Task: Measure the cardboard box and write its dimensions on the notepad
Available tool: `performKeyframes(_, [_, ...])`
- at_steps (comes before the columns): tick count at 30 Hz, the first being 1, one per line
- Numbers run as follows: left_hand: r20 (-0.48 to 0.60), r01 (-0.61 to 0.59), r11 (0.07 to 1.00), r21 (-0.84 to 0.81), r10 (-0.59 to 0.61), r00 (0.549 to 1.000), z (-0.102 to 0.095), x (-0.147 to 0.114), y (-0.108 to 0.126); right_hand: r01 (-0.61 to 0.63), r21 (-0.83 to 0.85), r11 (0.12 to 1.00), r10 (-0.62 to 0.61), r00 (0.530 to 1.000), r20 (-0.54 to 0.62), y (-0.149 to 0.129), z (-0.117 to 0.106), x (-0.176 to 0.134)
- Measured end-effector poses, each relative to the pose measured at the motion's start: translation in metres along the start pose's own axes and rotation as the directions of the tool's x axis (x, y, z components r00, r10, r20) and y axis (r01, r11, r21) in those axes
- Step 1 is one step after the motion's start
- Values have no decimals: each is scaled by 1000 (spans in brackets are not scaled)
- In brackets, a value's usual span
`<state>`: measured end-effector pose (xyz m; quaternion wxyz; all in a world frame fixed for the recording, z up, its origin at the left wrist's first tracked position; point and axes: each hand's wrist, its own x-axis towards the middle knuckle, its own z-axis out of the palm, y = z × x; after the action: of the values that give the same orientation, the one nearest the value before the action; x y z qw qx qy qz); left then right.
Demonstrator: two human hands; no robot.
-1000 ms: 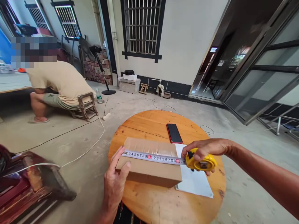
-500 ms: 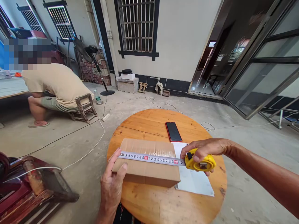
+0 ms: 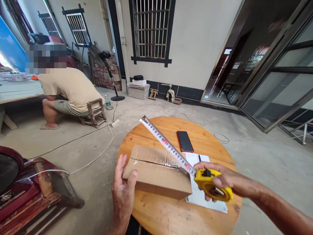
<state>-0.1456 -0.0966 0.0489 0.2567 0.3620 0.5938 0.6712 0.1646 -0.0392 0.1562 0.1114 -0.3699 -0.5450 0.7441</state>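
Observation:
A closed brown cardboard box (image 3: 158,173) lies on a round wooden table (image 3: 171,215). At the box's left end is my left hand (image 3: 124,186), its fingers and thumb spread around the corner, holding nothing else. My right hand (image 3: 226,179) grips a yellow tape measure (image 3: 212,184) to the right of the box. The extended blade (image 3: 168,147) slants up and left from the case, its metal tip raised beyond the box's far edge. White paper sheets (image 3: 207,199) lie partly under the box and the tape measure, with a dark pen (image 3: 200,158) on them.
A red-edged phone (image 3: 185,141) lies at the table's far side. To the left, a person (image 3: 70,85) sits on a small wooden chair (image 3: 95,112) beside a worktable. A standing fan (image 3: 110,75) and a power strip (image 3: 115,123) with trailing cables are on the floor.
The tape blade has lifted off the box top and swung up to the far left. My left hand has let go of the blade's end. The view has shifted slightly.

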Motion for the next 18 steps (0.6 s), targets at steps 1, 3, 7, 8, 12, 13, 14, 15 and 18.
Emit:
performKeyframes(1, [0,7,1000,-10,-7,1000,0,0,0,27,22,999,-27,1000,-12,7,7,-2])
performKeyframes(3, [-4,31,999,-25,-31,1000,0,-1,0,54,5,999,-53,997,-54,17,20,-4])
performKeyframes(7, [-58,129,992,15,-127,990,1,-8,5,128,-38,991,-132,979,-153,21,25,5])
performKeyframes(8, [-71,151,988,28,-148,986,2,-11,7,163,-31,986,-166,969,-182,21,22,11])
performKeyframes(12, [-61,176,984,21,-175,983,6,-22,9,265,-43,963,-267,924,-275,13,4,42])
performKeyframes(13, [-51,172,985,8,-171,984,7,-24,7,270,-63,961,-276,911,-307,11,1,47])
performKeyframes(14, [-42,168,986,-5,-168,985,7,-24,5,267,-87,960,-281,895,-346,9,0,50])
performKeyframes(15, [-36,163,986,-17,-164,986,8,-24,2,254,-111,961,-278,876,-394,7,2,50])
performKeyframes(18, [-26,141,990,-15,-142,990,6,-22,-8,168,-141,976,-217,835,-506,6,20,35])
